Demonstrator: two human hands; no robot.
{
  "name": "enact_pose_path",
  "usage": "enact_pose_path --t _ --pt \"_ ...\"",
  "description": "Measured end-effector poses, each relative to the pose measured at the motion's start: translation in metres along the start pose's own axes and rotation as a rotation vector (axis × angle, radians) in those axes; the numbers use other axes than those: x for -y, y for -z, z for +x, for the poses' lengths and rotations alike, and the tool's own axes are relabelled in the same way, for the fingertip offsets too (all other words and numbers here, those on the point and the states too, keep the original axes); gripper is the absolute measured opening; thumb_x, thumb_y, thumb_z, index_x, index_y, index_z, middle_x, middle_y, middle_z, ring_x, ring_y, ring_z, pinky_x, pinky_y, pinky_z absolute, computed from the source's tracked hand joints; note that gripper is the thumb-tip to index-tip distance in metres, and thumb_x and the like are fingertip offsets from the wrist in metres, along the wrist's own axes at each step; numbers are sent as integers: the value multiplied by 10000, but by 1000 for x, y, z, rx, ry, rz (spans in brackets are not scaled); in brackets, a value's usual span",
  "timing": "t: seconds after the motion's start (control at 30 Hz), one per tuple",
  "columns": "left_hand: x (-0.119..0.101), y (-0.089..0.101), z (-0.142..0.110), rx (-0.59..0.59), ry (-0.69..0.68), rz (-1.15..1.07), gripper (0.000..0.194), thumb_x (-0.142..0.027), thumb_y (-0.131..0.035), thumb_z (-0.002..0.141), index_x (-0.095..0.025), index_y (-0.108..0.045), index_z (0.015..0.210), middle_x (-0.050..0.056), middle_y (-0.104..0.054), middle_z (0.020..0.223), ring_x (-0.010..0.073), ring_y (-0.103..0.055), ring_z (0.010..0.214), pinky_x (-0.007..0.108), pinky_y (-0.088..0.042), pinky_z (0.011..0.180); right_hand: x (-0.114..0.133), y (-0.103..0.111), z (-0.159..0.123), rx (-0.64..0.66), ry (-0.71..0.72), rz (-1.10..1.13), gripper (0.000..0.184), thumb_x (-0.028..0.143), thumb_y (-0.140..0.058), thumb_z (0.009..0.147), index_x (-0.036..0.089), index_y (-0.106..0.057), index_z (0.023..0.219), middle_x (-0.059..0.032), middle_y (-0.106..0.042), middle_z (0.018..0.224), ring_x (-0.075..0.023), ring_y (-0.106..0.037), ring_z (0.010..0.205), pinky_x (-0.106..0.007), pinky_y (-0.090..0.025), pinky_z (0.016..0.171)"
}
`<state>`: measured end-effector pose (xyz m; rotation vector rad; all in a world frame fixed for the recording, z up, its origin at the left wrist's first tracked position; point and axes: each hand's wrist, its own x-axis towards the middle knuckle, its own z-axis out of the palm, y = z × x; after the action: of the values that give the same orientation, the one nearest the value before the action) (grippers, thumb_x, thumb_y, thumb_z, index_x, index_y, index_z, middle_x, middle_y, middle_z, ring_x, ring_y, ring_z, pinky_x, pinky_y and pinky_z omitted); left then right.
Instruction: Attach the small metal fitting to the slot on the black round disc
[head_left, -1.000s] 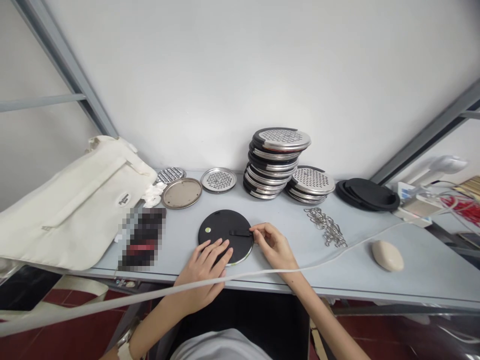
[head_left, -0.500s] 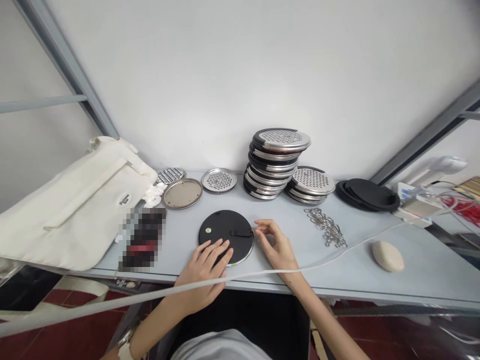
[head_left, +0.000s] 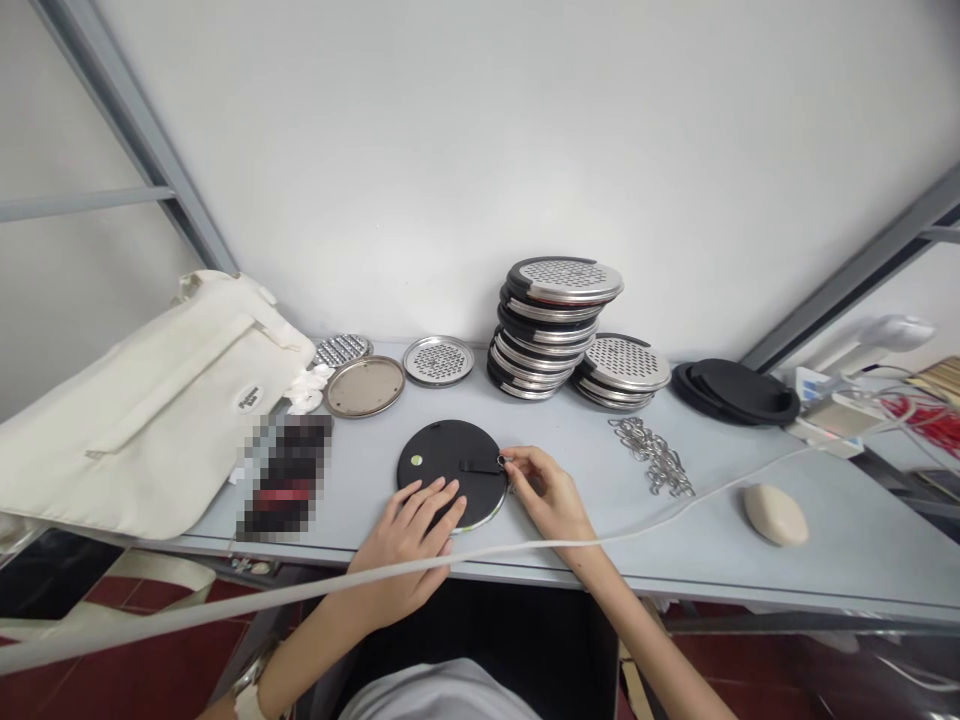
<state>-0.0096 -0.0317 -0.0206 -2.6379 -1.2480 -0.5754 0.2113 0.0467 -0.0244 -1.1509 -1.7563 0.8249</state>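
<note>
A round black disc [head_left: 444, 442] lies flat on the table near its front edge, with a small green-and-white sticker and a narrow black strap [head_left: 477, 466] at its right side. My left hand [head_left: 414, 535] rests on the disc's lower left part, fingers stretched out and apart. At the strap's right end, my right hand [head_left: 551, 495] pinches a small metal clip [head_left: 502, 460] between thumb and forefinger. Part of the clip is hidden by the fingertips. To the right is a loose pile of similar metal clips [head_left: 651, 456].
Behind the disc rise a tall stack of perforated metal discs [head_left: 555, 335] and a shorter stack [head_left: 626, 362]. Black round covers [head_left: 735, 390] and a beige mouse [head_left: 776, 513] are on the right. A white bag [head_left: 150, 400] leans at left. A white cable [head_left: 480, 549] crosses the foreground.
My right hand has shifted slightly left, and the clip now meets the strap's end at the disc's edge. My left hand stays on the disc.
</note>
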Motion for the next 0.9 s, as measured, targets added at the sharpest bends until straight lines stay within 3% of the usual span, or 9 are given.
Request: enact_pose_path --t 0.43,0.9 --pt "1 -1 0 11 -2 4 496 -169 -419 876 -127 -425 1370 110 -443 1396 248 -350 1320 444 -308 1072 6 1 -3 76 -29 -42 203 318 -440 920 173 -535 1026 33 -486 633 -128 -484 565 -245 -406 576" --pt "1 -2 -1 27 -9 15 505 -171 -406 881 -126 -403 1385 114 -423 1413 251 -337 1327 453 -303 1074 6 1 -1 55 5 -63 196 261 -511 862 152 -578 1011 -10 -553 718 -145 -528 652 -272 -448 648"
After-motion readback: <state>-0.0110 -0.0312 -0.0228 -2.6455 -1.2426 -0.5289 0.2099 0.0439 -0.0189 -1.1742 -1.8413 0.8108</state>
